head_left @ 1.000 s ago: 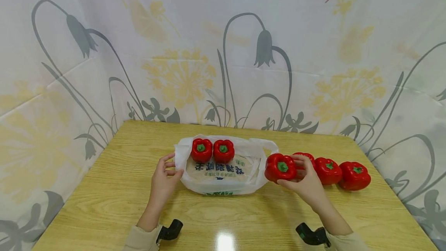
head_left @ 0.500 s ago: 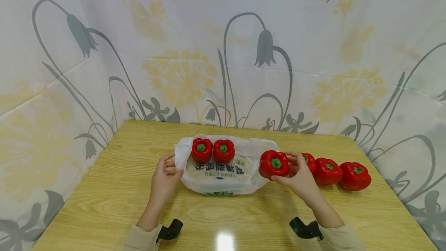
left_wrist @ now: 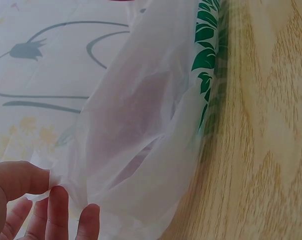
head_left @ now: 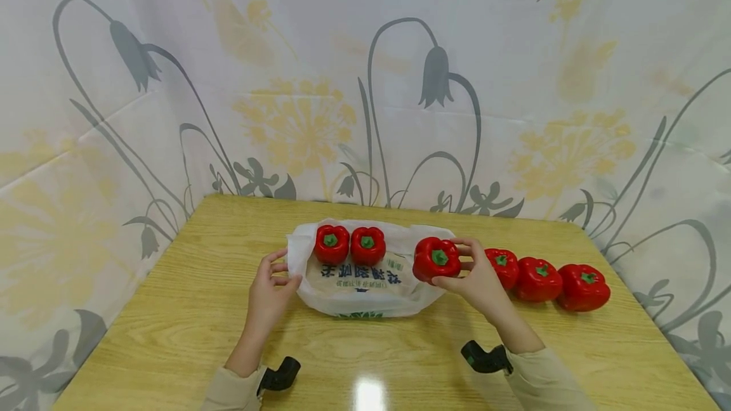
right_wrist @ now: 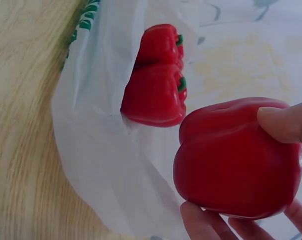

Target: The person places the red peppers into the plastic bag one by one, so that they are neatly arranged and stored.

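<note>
My right hand (head_left: 478, 283) grips a red bell pepper (head_left: 436, 260), its green stem facing up, over the right end of a white plastic bag (head_left: 365, 305). In the right wrist view the thumb lies on one side of this pepper (right_wrist: 235, 160) and the fingers under the other. At the bag's left end, my left hand (head_left: 273, 290) pinches the rim between thumb and fingers; the left wrist view shows the thin film (left_wrist: 66, 175) caught there. Two more red bell peppers, a left one (head_left: 331, 244) and a right one (head_left: 368, 246), sit side by side inside the bag, along its back.
Several red bell peppers (head_left: 537, 280) stand in a row on the wooden table (head_left: 171, 309), right of the bag. Behind the table hangs a pale curtain (head_left: 320, 49) printed with flowers. Each wrist carries a black camera mount (head_left: 485, 358).
My right hand has carried its pepper leftward and slightly back, from beside the bag's right rim to over its opening. The left hand keeps its place at the bag's edge.
</note>
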The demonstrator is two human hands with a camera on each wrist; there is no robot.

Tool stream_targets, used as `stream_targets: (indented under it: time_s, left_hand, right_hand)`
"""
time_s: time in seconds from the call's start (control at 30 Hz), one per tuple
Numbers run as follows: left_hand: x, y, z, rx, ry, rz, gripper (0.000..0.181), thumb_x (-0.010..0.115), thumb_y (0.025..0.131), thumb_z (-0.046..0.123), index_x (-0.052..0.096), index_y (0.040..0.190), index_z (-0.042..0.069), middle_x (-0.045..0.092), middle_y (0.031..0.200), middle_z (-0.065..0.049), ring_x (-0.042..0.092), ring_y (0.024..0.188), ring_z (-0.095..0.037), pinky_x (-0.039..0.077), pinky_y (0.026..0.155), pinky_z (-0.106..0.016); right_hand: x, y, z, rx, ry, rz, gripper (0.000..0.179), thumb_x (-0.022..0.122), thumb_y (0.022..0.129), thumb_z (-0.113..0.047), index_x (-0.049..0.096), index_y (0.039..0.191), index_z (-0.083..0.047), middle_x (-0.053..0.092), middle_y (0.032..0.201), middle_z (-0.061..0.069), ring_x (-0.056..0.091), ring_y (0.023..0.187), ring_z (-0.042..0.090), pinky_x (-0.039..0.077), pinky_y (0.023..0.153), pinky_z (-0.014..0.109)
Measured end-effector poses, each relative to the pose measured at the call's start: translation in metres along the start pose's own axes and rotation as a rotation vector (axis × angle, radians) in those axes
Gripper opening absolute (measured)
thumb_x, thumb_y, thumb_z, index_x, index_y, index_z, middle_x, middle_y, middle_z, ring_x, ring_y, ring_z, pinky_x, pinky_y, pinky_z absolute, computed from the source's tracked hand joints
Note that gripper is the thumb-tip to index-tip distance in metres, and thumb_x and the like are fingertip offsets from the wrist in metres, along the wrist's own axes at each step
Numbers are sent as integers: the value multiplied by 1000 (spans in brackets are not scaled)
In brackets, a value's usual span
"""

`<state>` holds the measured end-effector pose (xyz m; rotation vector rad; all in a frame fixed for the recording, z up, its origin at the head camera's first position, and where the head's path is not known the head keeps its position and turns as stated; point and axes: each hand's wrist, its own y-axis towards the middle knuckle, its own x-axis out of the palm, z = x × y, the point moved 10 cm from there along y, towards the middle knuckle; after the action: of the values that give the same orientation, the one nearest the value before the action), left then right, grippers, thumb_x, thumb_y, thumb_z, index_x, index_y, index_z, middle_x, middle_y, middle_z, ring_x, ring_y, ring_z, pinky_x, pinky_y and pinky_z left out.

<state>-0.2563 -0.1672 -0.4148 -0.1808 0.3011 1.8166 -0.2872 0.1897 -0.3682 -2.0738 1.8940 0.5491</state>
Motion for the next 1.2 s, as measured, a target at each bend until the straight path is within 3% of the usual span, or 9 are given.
stream_targets:
  time_s: [0.67,0.9,1.2]
  left_hand:
    - [-2,1,-1,-2,5,11,53,66,84,1,43,132,8,55,109,-17,58,86,-27,47,63,-23]
    - [-2,2,-1,-1,7,20,54,66,83,0,44,131,8,55,108,-16,59,85,-28,47,63,-23]
    - [-2,2,1,-1,-8,20,53,66,83,0,44,131,8,55,108,-17,58,86,-29,47,63,-23]
  right_hand:
    - [28,44,-6,41,27,-52,73,75,75,-7,32,134,-4,41,128,22,51,103,36,48,83,46]
    - [34,64,-8,54,61,-101,73,72,75,-1,28,134,-1,37,132,26,44,113,40,46,87,47]
    - [47,84,0,110,99,-173,75,71,73,4,28,134,-1,37,128,26,46,112,41,49,82,43]
